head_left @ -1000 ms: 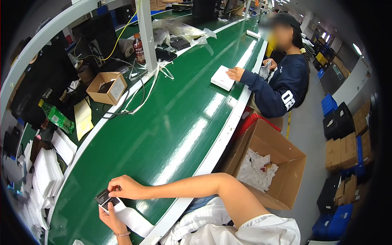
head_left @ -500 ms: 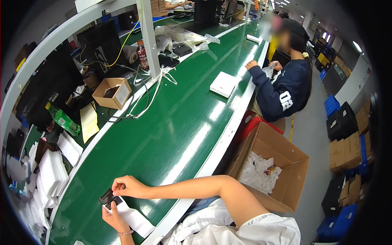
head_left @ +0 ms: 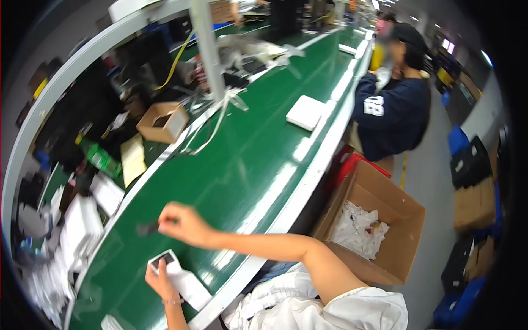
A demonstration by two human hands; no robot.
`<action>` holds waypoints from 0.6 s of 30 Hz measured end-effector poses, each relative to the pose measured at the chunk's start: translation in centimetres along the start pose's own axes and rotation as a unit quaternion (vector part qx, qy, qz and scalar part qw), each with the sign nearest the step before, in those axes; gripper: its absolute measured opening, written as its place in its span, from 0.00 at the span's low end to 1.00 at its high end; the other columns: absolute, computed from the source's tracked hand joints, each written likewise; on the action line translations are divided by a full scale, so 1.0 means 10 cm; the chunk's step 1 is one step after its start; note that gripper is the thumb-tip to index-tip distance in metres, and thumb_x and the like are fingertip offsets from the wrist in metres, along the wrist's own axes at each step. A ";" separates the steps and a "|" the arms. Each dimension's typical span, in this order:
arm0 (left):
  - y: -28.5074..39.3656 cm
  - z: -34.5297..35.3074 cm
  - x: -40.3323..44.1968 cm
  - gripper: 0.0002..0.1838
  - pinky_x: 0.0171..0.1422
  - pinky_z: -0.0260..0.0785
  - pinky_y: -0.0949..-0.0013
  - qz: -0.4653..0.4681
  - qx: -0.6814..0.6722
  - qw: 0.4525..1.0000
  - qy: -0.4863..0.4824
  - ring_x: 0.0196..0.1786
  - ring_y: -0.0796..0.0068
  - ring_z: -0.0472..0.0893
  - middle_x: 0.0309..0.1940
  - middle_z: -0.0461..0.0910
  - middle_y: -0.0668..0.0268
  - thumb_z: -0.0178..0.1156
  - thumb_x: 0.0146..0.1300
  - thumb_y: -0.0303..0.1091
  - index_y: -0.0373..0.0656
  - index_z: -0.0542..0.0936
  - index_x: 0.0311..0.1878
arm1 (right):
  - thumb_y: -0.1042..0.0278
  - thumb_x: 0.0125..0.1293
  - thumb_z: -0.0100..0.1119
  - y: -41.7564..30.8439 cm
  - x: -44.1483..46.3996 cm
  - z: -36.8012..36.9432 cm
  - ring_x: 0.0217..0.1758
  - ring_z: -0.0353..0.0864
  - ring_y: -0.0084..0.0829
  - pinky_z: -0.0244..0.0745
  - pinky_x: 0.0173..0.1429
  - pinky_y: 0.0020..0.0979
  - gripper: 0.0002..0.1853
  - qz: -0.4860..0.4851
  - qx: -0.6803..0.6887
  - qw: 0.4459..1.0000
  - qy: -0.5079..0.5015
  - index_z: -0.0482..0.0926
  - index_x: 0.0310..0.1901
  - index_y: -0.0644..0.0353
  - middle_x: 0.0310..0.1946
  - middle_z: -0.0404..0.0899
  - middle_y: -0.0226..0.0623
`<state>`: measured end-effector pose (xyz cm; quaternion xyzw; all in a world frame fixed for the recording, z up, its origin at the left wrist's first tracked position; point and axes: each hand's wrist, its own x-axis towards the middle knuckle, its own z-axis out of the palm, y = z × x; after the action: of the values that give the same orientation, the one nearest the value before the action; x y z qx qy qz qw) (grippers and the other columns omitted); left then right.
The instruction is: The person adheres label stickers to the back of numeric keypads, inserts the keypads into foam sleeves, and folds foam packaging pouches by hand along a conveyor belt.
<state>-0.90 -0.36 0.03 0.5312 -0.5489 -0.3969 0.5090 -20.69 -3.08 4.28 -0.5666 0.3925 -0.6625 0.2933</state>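
My left hand (head_left: 160, 279) grips a white strip of sheets (head_left: 187, 287) near the belt's front edge, with the thumb on a small dark piece (head_left: 163, 259) at its upper end. Above it, my right hand (head_left: 184, 223) pinches a dark, flat item (head_left: 147, 229), blurred by motion and apart from the white strip. Under both hands lies the green belt (head_left: 220, 181).
A white box (head_left: 306, 113) sits farther up the belt. A co-worker in a dark top (head_left: 393, 115) is beside it. At right stands an open carton (head_left: 404, 236) with crumpled paper. Across the belt are a small carton (head_left: 163, 122), green bottle (head_left: 100, 157) and metal post (head_left: 209, 55).
My right hand has lifted the dark item up and away from the white strip. The co-worker's arm has drawn back from the white box. The view has shifted slightly.
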 end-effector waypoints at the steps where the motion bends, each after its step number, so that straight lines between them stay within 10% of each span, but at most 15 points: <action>1: 0.06 0.03 -0.03 0.08 0.39 0.66 0.79 -0.005 0.002 1.000 -0.010 0.30 0.80 0.73 0.29 0.79 0.65 0.60 0.56 0.28 0.33 0.78 0.36 | 0.76 0.56 0.59 -0.09 0.07 -0.14 0.25 0.69 0.20 0.70 0.30 0.21 0.03 0.124 0.150 0.981 0.003 0.75 0.30 0.60 0.27 0.72 0.28; 15: 0.09 -0.03 -0.10 0.05 0.36 0.64 0.80 -0.064 -0.088 0.987 -0.118 0.28 0.83 0.71 0.30 0.80 0.66 0.63 0.53 0.27 0.38 0.77 0.32 | 0.78 0.58 0.59 -0.35 0.23 -0.86 0.27 0.74 0.20 0.72 0.33 0.20 0.05 0.142 0.166 0.962 0.164 0.74 0.35 0.63 0.27 0.78 0.36; 18: 0.17 0.07 -0.13 0.09 0.43 0.64 0.77 -0.011 -0.176 0.970 -0.167 0.36 0.77 0.73 0.52 0.75 0.52 0.63 0.51 0.32 0.37 0.77 0.29 | 0.78 0.55 0.61 -0.33 0.04 -0.69 0.25 0.75 0.19 0.73 0.29 0.20 0.06 0.168 0.128 0.975 0.067 0.74 0.34 0.61 0.25 0.79 0.33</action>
<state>-2.04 1.05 1.42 0.3656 -0.5414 -0.5760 0.4914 -27.36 -0.38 6.90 -0.4049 0.4129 -0.6846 0.4437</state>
